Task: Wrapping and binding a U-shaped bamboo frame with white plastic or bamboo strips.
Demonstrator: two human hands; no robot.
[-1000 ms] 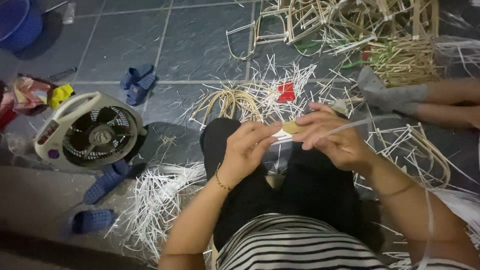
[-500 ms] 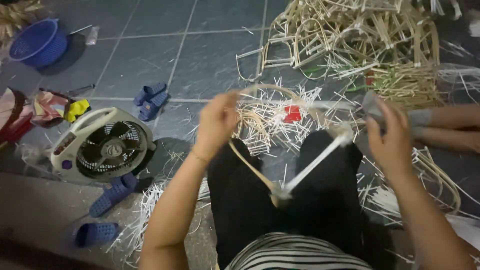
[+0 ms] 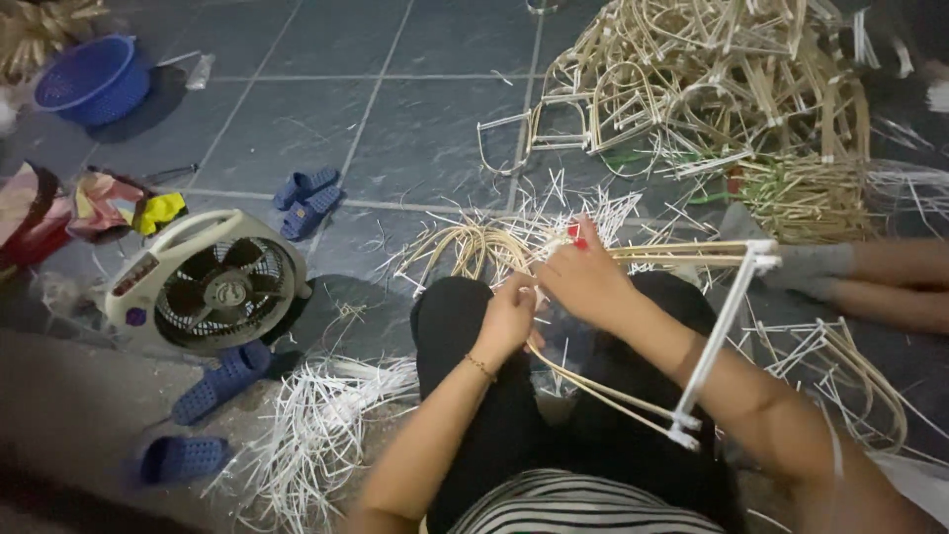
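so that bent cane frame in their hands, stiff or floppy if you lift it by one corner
The cane frame probably holds its shape: its thin strips run straight between white-wrapped corners. It likely flexes a little, being slender. It looks light, since the left hand and right hand hold it up by one end.

- the scene is dim overall, with a cool bluish-grey cast over the tiled floor.
- the light is soft and seems to fall from above and ahead; the pale cane pile at the top right is the brightest part.
- the lower left corner sinks into deep shadow, where the blue sandals are hard to make out.
- a soft dark shadow lies on the floor just right of the small fan.
- no hard glare; the white strips look slightly washed out.
- the left hand and right hand are smeared, edges unsharp.
- fine detail is grainy, and the tile lines splay outward, a wide-lens effect.
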